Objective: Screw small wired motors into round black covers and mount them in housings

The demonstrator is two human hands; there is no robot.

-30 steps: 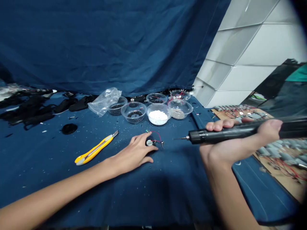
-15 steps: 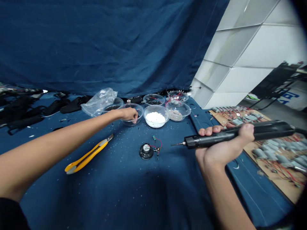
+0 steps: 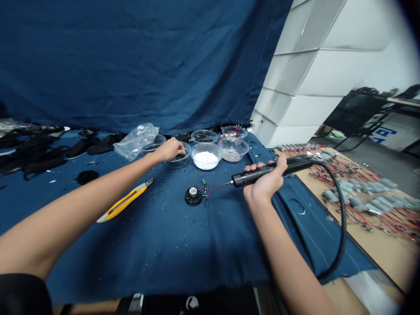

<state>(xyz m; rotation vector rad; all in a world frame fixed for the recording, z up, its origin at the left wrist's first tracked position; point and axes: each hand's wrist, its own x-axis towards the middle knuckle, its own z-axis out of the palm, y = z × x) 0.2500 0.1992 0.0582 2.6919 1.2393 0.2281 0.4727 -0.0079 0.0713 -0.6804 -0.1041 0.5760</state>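
Observation:
My right hand (image 3: 265, 181) is wrapped around a black electric screwdriver (image 3: 262, 173) whose thin bit points left, just right of a small round speaker (image 3: 193, 195) with red wires lying on the blue cloth (image 3: 164, 245). A black cord (image 3: 337, 218) loops from the tool's rear. My left hand (image 3: 169, 150) reaches into a clear plastic bowl (image 3: 179, 158) holding small dark parts. Its fingers are curled down into the bowl, and what they grip is hidden.
More clear bowls stand behind: one with white beads (image 3: 206, 156), one with greyish bits (image 3: 232, 150). A yellow utility knife (image 3: 124, 201) lies at the left, near a crumpled plastic bag (image 3: 136, 139) and black parts (image 3: 42, 151). A board with wired components (image 3: 361, 192) sits at the right.
My left hand left the speaker and went to the bowl of dark parts. My right hand has carried the screwdriver left, toward the speaker.

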